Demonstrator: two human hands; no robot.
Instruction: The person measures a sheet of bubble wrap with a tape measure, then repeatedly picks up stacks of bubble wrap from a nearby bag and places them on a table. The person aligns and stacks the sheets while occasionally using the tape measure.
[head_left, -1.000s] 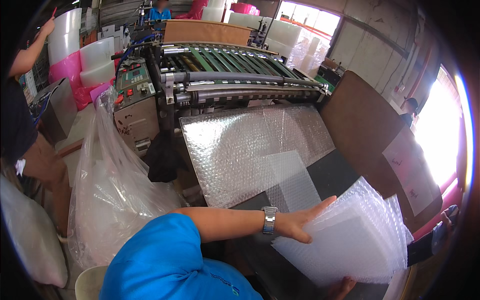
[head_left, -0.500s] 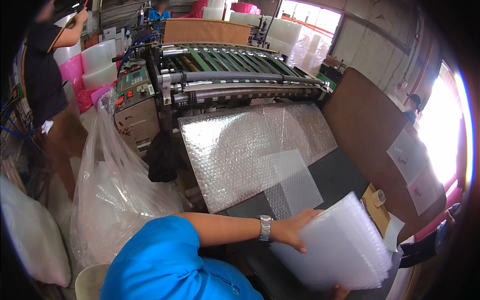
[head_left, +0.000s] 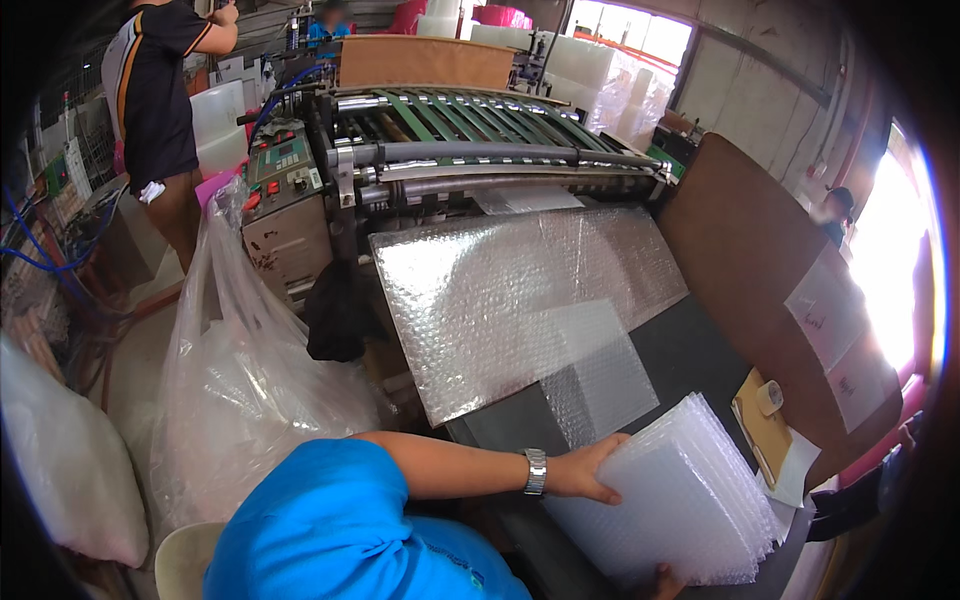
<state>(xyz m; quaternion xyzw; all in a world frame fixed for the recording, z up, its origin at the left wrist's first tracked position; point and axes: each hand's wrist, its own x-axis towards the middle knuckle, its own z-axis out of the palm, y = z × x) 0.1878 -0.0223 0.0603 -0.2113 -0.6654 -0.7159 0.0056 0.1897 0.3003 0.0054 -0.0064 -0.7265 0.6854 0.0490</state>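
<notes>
Around us is a workshop, with a roller machine (head_left: 470, 115) of green belts behind a dark table (head_left: 685, 350). In the head view, our only one, the stack of bubble-wrap sheets (head_left: 670, 490) stands tilted at the table's near right corner. Our left hand (head_left: 592, 470) is partly curled, thumb parted from fingers, gripping the stack's upper left edge; our right hand (head_left: 668, 582) shows only fingertips at its bottom edge, so we cannot tell how closed it is. Holding from top and bottom probably keeps the loose leaves together. The large bubble-covered panel (head_left: 490, 300) slopes below the rollers, perhaps so that pieces slide toward us. The tape roll (head_left: 768, 397) sits off to the right, likely to leave working room.

We count one stack, its leaves too close to number; one panel; one tape roll; two papers (head_left: 825, 305) on the brown board (head_left: 740, 250); and three other people.
</notes>
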